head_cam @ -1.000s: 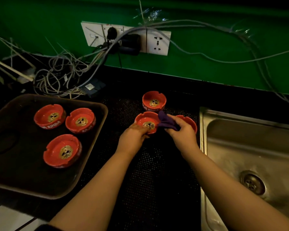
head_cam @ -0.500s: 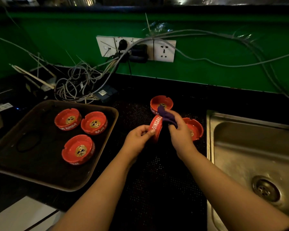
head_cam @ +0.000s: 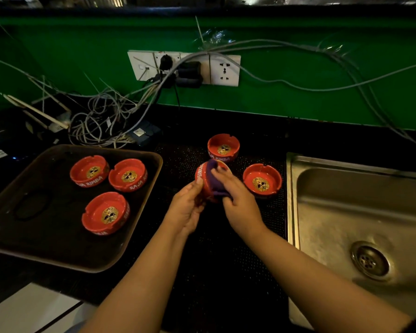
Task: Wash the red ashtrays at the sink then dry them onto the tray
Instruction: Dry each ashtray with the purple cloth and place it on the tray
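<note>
Head view counts six red ashtrays: three in the tray (head_cam: 151,179), two on the black bench (head_cam: 226,272) beside the sink (head_cam: 346,212), one tilted on edge in the left hand (head_cam: 186,207), fingers curled round it. Right hand (head_cam: 240,205) grips a purple cloth (head_cam: 214,186) against that held ashtray (head_cam: 200,174).

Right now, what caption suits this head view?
Two hands wipe a tilted red ashtray with a purple cloth.

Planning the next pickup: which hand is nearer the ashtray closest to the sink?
Right. The right hand is just left of that ashtray, wiping with the purple cloth; the left hand is farther left.
</note>
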`<state>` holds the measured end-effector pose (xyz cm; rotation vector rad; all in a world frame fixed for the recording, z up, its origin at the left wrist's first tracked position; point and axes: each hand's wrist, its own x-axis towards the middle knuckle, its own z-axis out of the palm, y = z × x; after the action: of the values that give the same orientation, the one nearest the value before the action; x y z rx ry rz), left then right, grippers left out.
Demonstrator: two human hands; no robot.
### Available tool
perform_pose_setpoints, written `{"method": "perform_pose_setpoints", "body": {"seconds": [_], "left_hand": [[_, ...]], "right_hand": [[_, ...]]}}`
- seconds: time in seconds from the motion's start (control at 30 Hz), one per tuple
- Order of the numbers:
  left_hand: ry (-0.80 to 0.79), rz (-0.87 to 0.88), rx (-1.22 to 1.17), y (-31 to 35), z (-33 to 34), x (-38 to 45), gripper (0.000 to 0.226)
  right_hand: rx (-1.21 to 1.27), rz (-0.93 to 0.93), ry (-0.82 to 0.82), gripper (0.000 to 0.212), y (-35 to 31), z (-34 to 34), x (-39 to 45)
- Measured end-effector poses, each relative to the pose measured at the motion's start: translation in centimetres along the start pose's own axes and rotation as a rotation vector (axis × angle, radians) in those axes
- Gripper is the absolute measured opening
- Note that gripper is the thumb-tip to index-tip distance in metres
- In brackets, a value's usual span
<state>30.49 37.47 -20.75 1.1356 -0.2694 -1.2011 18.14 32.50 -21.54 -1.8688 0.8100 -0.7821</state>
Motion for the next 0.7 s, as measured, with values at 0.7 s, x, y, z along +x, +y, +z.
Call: {"method": "perform_pose_setpoints", "body": {"seconds": [0.7], "left_hand": [[0.113, -0.138, -0.029, 0.1, -0.8, -0.9, 0.012]], "right_hand": [[-0.069, 0.067, -0.028, 0.059, 0.9, 0.6, -0.6]]}}
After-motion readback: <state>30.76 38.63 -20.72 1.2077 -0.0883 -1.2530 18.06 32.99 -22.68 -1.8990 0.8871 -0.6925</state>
